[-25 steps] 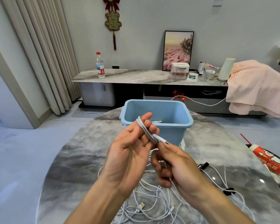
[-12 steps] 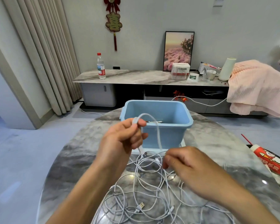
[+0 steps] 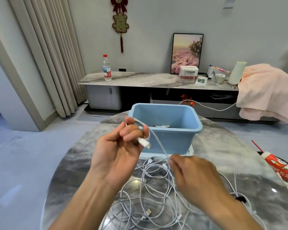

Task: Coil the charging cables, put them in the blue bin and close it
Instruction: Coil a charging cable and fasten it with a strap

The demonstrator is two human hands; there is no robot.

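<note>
**One cable in hand, one bin open**

I see my left hand (image 3: 121, 146) raised before the blue bin (image 3: 166, 123), fingers curled round one white cable (image 3: 158, 140), its plug (image 3: 144, 142) hanging just under the fingers. My right hand (image 3: 194, 175) sits lower and nearer, blurred, pinching the same cable near the desk (image 3: 73, 163). One tangled pile of white cables (image 3: 150, 193) lies on the near desk between my arms; exact count I cannot tell. The one bin stands far-centre, lid off, one small cable piece (image 3: 161, 126) inside. One red tube (image 3: 281, 166) lies far right.
</note>
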